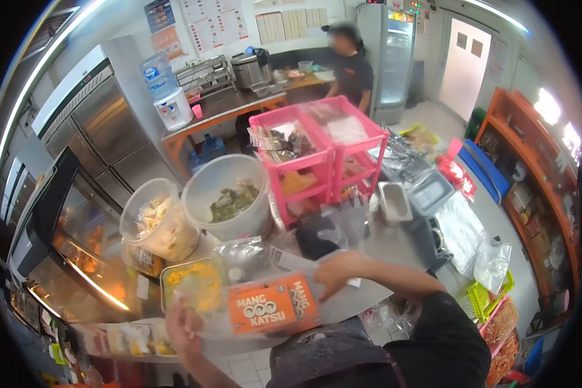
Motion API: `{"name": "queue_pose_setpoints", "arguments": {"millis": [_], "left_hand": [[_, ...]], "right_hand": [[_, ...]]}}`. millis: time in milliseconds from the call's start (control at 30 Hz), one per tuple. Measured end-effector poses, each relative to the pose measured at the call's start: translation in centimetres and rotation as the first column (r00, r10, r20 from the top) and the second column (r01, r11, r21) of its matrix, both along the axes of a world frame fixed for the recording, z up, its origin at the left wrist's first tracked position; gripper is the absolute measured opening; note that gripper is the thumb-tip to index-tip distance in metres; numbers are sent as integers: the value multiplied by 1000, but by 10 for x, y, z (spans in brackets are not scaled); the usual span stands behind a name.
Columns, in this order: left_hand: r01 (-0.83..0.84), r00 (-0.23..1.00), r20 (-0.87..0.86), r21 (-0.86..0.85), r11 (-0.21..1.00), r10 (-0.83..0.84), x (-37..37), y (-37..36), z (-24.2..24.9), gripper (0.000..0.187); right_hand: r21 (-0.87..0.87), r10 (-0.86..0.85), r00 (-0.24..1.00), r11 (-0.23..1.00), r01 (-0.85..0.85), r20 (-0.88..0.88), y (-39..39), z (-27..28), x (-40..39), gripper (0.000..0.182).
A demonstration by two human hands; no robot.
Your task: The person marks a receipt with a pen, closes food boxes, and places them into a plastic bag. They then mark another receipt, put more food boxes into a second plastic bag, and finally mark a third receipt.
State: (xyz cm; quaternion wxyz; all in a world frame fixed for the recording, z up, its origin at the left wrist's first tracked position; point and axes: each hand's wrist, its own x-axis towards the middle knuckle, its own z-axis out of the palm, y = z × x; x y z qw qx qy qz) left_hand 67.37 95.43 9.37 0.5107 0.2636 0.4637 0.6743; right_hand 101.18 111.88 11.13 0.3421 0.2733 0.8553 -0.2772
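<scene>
Two orange food boxes (265,308) printed "MANG KATSU" stand side by side at the front edge of the metal table, inside a thin clear plastic bag (216,325). My left hand (185,323) is at the bag's left side, fingers curled in a pinch on the film. At the upper right of the boxes, my right hand (340,270) is closed with fingers bent downward at the bag's other side. Both hands are slightly blurred, and the film between the fingers is hard to see. A tray of yellow food (215,288) sits beyond my left hand.
Behind the boxes are a tub of greens (197,226), a tub of pale chips (168,244) and pink stacked racks (333,155). A lit display warmer (77,252) stands left; metal trays (394,202) lie right. A person (350,71) stands by the back counter.
</scene>
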Motion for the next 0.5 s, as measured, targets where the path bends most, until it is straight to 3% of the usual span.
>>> {"name": "queue_pose_setpoints", "arguments": {"millis": [67, 100, 133, 167, 200, 267, 300, 367, 400, 433, 500], "left_hand": [[110, 994, 17, 43, 993, -111, 22, 12, 6, 36], [156, 981, -126, 45, 987, -149, 45, 16, 6, 40], [199, 946, -269, 38, 979, -182, 68, 19, 7, 46], [467, 787, -432, -50, 883, -440, 81, 25, 3, 51], [675, 535, -545, -183, 715, -645, 94, 31, 0, 59], [810, 559, -101, -146, 568, -823, 141, 27, 15, 74], [806, 563, -101, -151, 572, -820, 156, 29, 14, 74], [687, 725, 74, -134, 714, -685, 173, 31, 8, 83], [672, 734, 63, -215, 709, -676, 170, 30, 6, 76], [665, 741, 61, -211, 717, -669, 166, 30, 3, 76], [673, 630, -268, -282, 684, -729, 159, 28, -4, 70]], "right_hand": [[-75, -193, 977, 980, 187, -91, -21, 42, 28, 52], [-69, -192, 978, 980, 187, -86, -31, 62, 36, 52], [-16, -83, 939, 996, 83, -333, -41, 80, 42, 46], [52, 36, 832, 999, -8, -553, -47, 87, 45, 40], [41, 34, 833, 999, -13, -552, -51, 79, 43, 40], [298, 260, 432, 954, 22, -864, -57, 54, 27, 45], [295, 259, 427, 955, 19, -866, -48, 47, 20, 45], [-78, -51, 385, 995, -55, -922, -27, 35, 6, 54], [-296, -252, 465, 955, -21, -848, -21, 29, 9, 73], [-292, -244, 468, 956, -31, -849, -16, 19, 10, 73], [-209, -216, 137, 976, 68, -967, -15, -10, 10, 96]]}}
